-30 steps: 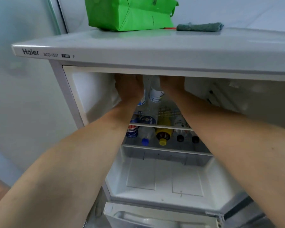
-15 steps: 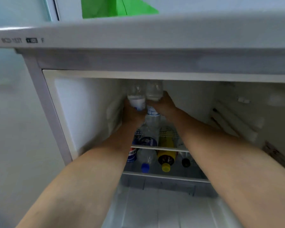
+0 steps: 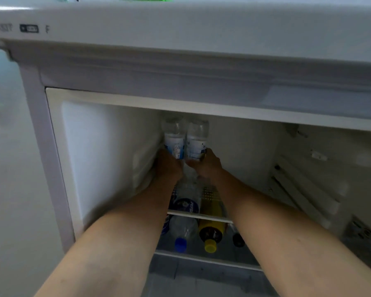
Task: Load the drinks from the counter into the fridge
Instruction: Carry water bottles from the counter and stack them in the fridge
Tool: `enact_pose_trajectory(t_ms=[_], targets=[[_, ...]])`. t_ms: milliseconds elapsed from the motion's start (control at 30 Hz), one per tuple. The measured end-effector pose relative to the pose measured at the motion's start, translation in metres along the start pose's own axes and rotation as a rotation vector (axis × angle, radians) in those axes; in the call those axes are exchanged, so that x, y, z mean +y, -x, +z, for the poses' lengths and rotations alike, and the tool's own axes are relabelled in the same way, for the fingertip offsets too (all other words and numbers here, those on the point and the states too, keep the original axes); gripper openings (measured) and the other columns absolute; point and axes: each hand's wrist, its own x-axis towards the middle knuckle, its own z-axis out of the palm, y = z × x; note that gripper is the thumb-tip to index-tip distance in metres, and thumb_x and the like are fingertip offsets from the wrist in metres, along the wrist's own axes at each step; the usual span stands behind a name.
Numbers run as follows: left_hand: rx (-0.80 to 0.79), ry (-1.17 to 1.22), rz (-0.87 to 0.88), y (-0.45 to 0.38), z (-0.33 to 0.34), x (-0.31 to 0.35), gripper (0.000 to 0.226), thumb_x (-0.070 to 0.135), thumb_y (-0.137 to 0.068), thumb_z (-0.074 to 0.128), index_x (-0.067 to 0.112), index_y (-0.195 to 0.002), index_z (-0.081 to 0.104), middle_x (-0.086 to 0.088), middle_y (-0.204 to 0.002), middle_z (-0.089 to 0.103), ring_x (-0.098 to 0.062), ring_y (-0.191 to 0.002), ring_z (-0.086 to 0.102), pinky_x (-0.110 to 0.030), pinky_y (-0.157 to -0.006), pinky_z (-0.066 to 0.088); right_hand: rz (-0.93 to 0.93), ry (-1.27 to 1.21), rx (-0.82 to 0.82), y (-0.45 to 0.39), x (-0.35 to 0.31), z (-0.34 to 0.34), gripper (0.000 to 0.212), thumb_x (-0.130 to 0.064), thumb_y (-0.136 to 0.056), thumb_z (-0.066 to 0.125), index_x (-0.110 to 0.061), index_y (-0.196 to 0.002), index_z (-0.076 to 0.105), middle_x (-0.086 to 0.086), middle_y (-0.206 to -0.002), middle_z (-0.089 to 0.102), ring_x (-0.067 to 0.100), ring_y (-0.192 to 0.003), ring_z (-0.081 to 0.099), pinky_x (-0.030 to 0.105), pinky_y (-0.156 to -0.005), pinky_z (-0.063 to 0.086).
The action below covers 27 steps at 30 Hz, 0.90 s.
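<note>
Both my arms reach deep into the open fridge (image 3: 99, 159). My left hand (image 3: 169, 166) grips a clear water bottle (image 3: 174, 136) with a white and blue label. My right hand (image 3: 208, 166) grips a second, matching water bottle (image 3: 196, 138) right beside the first. The two bottles touch side by side at the back of the upper compartment, their far ends pointing away from me. Whether they rest on a shelf is hidden by my hands.
Below, on a glass shelf (image 3: 201, 216), lie a clear bottle with a blue cap (image 3: 181, 243), a yellow-capped bottle (image 3: 211, 234), a blue-labelled bottle (image 3: 186, 203) and a dark-capped bottle (image 3: 238, 241). Ribbed shelf rails (image 3: 304, 189) line the right wall. The fridge top edge (image 3: 180, 28) overhangs above.
The camera has dropped lower and closer to the fridge. Both hands with their bottles have come into fuller view, held further back in the upper compartment.
</note>
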Motion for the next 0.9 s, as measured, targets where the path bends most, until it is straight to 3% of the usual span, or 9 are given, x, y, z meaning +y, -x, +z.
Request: enact_pose_trajectory(t_ms=[133, 200, 333, 400, 500, 567, 667, 733, 900], targets=[[-0.043, -0.093, -0.029, -0.011, 0.004, -0.002, 0.062, 0.011, -0.094, 0.064, 0.004, -0.148, 0.034, -0.018, -0.149, 0.044, -0.034, -0.134, 0.047, -0.038, -0.109, 0.042, 0.012, 0.124, -0.057, -0.018, 0.0, 0.006, 0.022, -0.027, -0.092, 0.069, -0.009, -0.104, 0.067, 0.009, -0.097, 0.065, 0.026, -0.091, 0.064, 0.032, -0.07, 0.056], [-0.076, -0.147, -0.056, -0.012, 0.005, -0.006, 0.06, 0.012, -0.094, 0.064, 0.003, -0.147, 0.036, -0.019, -0.144, 0.048, -0.035, -0.129, 0.051, -0.04, -0.105, 0.047, 0.02, 0.156, -0.066, -0.024, 0.004, 0.01, 0.014, -0.023, -0.095, 0.065, -0.008, -0.096, 0.064, 0.009, -0.089, 0.06, 0.021, -0.081, 0.059, 0.021, -0.055, 0.043], [-0.114, -0.084, -0.052, -0.011, 0.006, -0.012, 0.057, 0.005, -0.09, 0.066, 0.004, -0.142, 0.045, -0.019, -0.137, 0.054, -0.035, -0.122, 0.056, -0.043, -0.102, 0.05, 0.021, 0.205, -0.082, -0.032, 0.007, 0.019, 0.029, -0.016, -0.097, 0.058, 0.001, -0.121, 0.061, 0.015, -0.113, 0.064, 0.024, -0.098, 0.06, 0.023, -0.072, 0.042], [-0.121, -0.043, -0.055, -0.009, 0.006, -0.014, 0.058, 0.005, -0.089, 0.066, 0.007, -0.142, 0.044, -0.017, -0.136, 0.055, -0.034, -0.12, 0.057, -0.044, -0.101, 0.051, 0.059, 0.243, -0.083, -0.034, 0.007, 0.021, 0.011, -0.011, -0.097, 0.054, -0.007, -0.099, 0.063, 0.009, -0.094, 0.061, 0.022, -0.083, 0.059, 0.021, -0.066, 0.041], [-0.102, 0.06, -0.082, -0.003, 0.007, -0.015, 0.052, 0.004, -0.093, 0.059, 0.008, -0.143, 0.045, -0.016, -0.139, 0.054, -0.034, -0.123, 0.055, -0.045, -0.104, 0.048, 0.121, 0.233, -0.066, -0.033, 0.009, 0.019, 0.024, -0.006, -0.098, 0.05, -0.013, -0.077, 0.059, 0.006, -0.081, 0.056, 0.017, -0.07, 0.053, 0.021, -0.058, 0.039], [-0.027, 0.208, -0.106, 0.008, 0.007, -0.011, 0.05, -0.001, -0.094, 0.053, 0.006, -0.143, 0.045, -0.017, -0.141, 0.052, -0.034, -0.126, 0.053, -0.045, -0.107, 0.045, 0.149, 0.186, -0.032, -0.027, 0.01, 0.018, 0.017, -0.01, -0.099, 0.052, -0.005, -0.108, 0.066, 0.013, -0.104, 0.062, 0.027, -0.098, 0.062, 0.022, -0.075, 0.044], [0.095, 0.494, -0.148, 0.03, 0.004, -0.001, 0.037, -0.002, -0.099, 0.044, -0.003, -0.136, 0.048, -0.023, -0.138, 0.052, -0.037, -0.125, 0.052, -0.047, -0.109, 0.043, 0.191, 0.038, 0.068, -0.008, 0.004, 0.012, 0.05, -0.016, -0.098, 0.058, -0.008, -0.145, 0.045, 0.012, -0.145, 0.049, 0.027, -0.13, 0.05, 0.024, -0.101, 0.039], [0.185, 0.592, -0.133, 0.045, 0.0, 0.01, 0.029, 0.003, -0.102, 0.042, -0.009, -0.126, 0.051, -0.026, -0.131, 0.055, -0.039, -0.121, 0.054, -0.046, -0.107, 0.044, 0.195, -0.046, 0.148, 0.005, -0.003, 0.005, 0.043, -0.015, -0.098, 0.057, -0.009, -0.14, 0.051, 0.011, -0.145, 0.051, 0.025, -0.128, 0.051, 0.023, -0.102, 0.039], [0.255, 0.624, -0.048, 0.082, -0.004, 0.043, 0.032, 0.008, -0.101, 0.046, -0.012, -0.124, 0.056, -0.027, -0.125, 0.061, -0.04, -0.116, 0.056, -0.04, -0.098, 0.043, 0.165, -0.211, 0.372, 0.063, -0.021, -0.018, 0.023, -0.017, -0.096, 0.058, -0.005, -0.109, 0.072, 0.012, -0.114, 0.071, 0.021, -0.102, 0.063, 0.019, -0.083, 0.043]])
